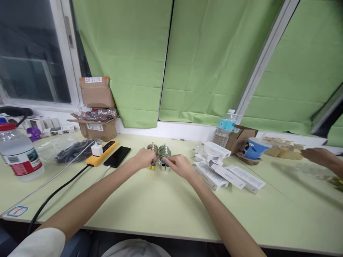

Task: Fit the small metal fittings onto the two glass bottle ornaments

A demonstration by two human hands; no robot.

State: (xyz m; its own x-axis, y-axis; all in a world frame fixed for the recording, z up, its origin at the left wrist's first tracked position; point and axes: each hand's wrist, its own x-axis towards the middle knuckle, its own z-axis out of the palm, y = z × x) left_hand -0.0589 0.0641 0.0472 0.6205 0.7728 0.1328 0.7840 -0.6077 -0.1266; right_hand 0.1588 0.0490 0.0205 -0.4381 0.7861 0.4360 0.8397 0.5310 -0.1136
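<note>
Two small shiny objects stand side by side on the table in the middle of the view. One is a gold-coloured metallic piece [153,146] with short gold cylinders [151,166] at its near side. The other is a silvery, clear-looking piece [164,151] with short silver cylinders [164,167] in front. My left hand [145,158] is closed at the gold piece and its cylinders, covering part of them. At the silvery piece is my right hand [181,165], its fingers curled and thumb and index reaching to the cylinders. Whatever sits between my fingertips is too small to make out.
On the left are a black phone [117,157], a yellow power strip [102,153], a large bottle [20,157] and a cardboard box [99,129]. White boxes [211,175], a water bottle [224,128] and a blue cup [253,148] stand right. Another person's hand [318,157] shows far right.
</note>
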